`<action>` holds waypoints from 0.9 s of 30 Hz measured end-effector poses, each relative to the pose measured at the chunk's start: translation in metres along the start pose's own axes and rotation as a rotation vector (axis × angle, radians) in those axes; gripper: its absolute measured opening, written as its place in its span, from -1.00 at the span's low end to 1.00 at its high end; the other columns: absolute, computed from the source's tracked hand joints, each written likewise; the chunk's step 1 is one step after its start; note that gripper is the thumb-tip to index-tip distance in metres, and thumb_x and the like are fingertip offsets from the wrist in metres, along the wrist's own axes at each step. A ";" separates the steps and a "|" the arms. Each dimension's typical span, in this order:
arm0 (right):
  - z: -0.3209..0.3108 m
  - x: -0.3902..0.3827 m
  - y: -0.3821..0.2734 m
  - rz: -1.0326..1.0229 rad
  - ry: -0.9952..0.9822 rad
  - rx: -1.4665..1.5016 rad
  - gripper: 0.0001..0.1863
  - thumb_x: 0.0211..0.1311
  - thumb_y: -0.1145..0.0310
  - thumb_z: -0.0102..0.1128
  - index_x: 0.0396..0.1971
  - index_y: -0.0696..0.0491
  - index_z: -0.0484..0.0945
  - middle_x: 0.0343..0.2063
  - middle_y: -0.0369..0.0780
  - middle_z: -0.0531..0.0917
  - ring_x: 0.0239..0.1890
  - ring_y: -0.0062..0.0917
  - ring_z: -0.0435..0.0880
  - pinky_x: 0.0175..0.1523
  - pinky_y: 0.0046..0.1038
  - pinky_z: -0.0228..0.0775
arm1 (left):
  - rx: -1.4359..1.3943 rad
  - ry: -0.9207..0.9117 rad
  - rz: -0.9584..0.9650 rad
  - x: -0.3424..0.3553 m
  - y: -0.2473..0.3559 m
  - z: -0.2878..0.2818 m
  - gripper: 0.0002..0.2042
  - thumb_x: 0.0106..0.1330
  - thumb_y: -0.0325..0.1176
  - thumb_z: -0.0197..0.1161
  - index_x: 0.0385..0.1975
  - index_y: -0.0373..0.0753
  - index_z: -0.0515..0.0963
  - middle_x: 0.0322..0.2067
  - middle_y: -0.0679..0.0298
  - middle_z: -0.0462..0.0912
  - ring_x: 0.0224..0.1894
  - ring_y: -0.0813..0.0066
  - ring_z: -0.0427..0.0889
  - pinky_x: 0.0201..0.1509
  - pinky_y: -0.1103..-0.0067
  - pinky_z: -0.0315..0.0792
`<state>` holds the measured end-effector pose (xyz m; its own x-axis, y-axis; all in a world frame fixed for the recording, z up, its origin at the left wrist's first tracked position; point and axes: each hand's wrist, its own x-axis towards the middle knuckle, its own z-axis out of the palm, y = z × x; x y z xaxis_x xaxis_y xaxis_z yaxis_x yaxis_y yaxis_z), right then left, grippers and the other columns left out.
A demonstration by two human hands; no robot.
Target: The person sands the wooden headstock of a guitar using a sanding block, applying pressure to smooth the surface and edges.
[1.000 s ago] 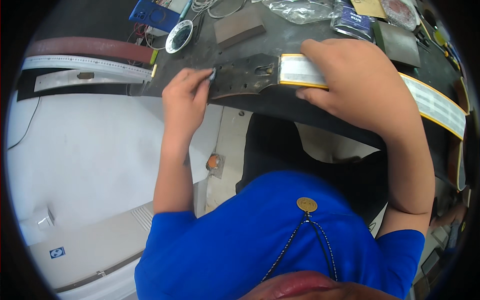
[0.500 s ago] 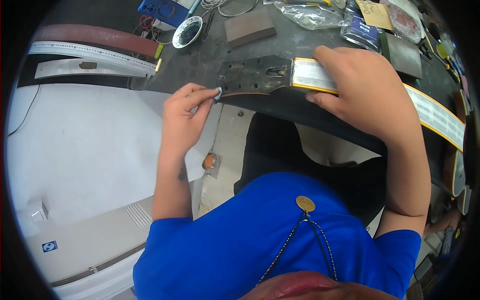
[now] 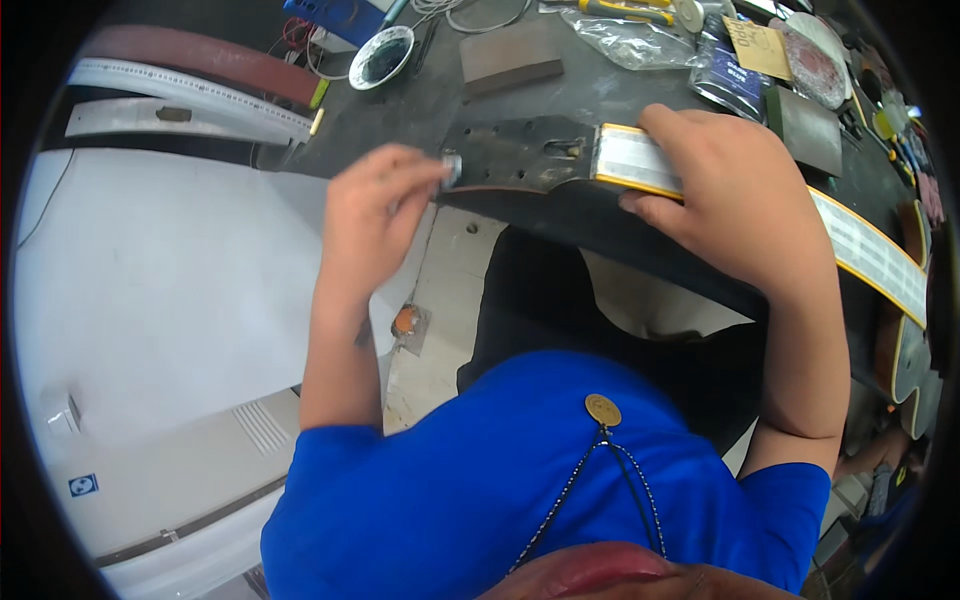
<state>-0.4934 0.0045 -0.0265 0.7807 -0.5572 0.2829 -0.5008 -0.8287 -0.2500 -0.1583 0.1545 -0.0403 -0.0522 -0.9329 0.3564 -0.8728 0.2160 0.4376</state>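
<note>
A dark guitar headstock [image 3: 525,150] with several holes lies over the table's front edge, joined to a neck [image 3: 630,155] whose fretboard is covered in pale tape with yellow edging. My right hand [image 3: 730,200] is closed round this neck near the headstock, fingers over the top and thumb along the near edge. The guitar's body [image 3: 905,365] shows at the far right, partly cut off. My left hand [image 3: 380,210] is closed in a pinch on a small grey pad [image 3: 450,170] at the headstock's left end, fingertips slightly blurred.
Behind lie a dish of dark substance [image 3: 380,58], a brown block [image 3: 510,62], a phone [image 3: 330,20], cables, plastic bags and a metal block [image 3: 805,130]. Long rulers [image 3: 190,95] and a curved maroon bar [image 3: 200,55] lie left. Another person's arm [image 3: 860,460] shows lower right.
My left hand has dipped to the near corner of the headstock, then risen slightly with the pad. My right hand and the neck appear slightly lower and farther right in the picture.
</note>
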 end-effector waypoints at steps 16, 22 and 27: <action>-0.006 0.004 0.000 0.031 -0.076 0.018 -0.54 0.28 0.10 0.63 -0.11 0.13 0.61 -0.27 0.00 0.81 -0.11 0.00 0.83 0.03 -0.03 0.65 | 0.104 0.145 -0.041 0.037 0.000 0.037 -0.78 0.42 -0.64 0.44 -0.01 -0.33 0.87 -0.16 0.15 0.86 -0.17 0.33 0.82 -0.03 0.51 0.64; -0.007 0.005 -0.001 0.034 -0.083 -0.005 -0.53 0.28 0.08 0.62 -0.12 0.13 0.61 -0.28 -0.01 0.81 -0.12 0.00 0.83 0.02 -0.03 0.66 | -0.095 0.141 -0.126 0.039 -0.005 0.039 -0.80 0.43 -0.65 0.43 -0.03 -0.33 0.88 -0.14 0.16 0.88 -0.15 0.36 0.84 -0.01 0.51 0.66; -0.006 0.003 -0.001 0.018 -0.066 -0.004 -0.53 0.29 0.07 0.62 -0.13 0.13 0.61 -0.30 -0.01 0.81 -0.15 0.00 0.84 0.01 -0.03 0.67 | -0.074 0.176 -0.048 0.038 -0.001 0.042 -0.80 0.43 -0.65 0.43 -0.03 -0.34 0.87 -0.13 0.18 0.88 -0.15 0.37 0.84 -0.01 0.51 0.66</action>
<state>-0.4928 0.0028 -0.0198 0.7947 -0.5672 0.2163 -0.5162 -0.8189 -0.2508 -0.1795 0.1070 -0.0622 0.0801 -0.8794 0.4692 -0.8339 0.1988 0.5149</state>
